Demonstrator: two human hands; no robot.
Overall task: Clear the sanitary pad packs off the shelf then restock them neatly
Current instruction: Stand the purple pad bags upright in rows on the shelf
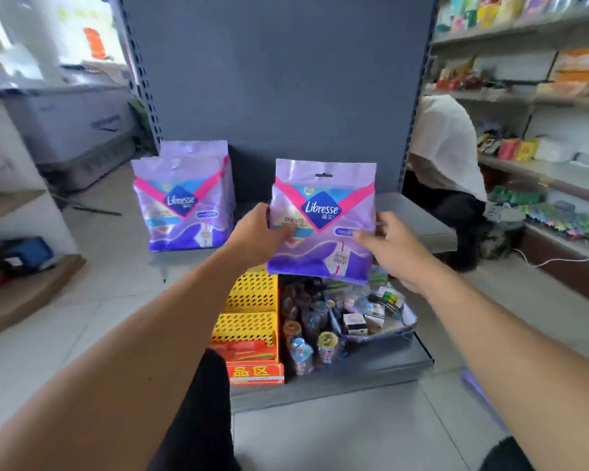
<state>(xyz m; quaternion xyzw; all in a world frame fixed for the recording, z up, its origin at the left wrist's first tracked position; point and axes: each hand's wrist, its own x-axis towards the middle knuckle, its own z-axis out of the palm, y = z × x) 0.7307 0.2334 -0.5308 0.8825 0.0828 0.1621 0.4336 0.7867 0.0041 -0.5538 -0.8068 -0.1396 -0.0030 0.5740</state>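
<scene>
Both hands, left hand (pixel 259 229) and right hand (pixel 393 244), grasped 1 pack (pixel 323 219) upright above the shelf (pixel 419 219); restocking looked underway, a stack (pixel 184 198) already at its left end.

pale tiled floor (pixel 337 436), grey shelving back panel (pixel 279 69), stocked wall shelves (pixel 538 93) at right

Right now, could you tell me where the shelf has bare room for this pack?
The grey shelf is bare from the standing packs at its left end across to its right edge, behind the held pack. The lower shelf is crowded with small goods.
</scene>
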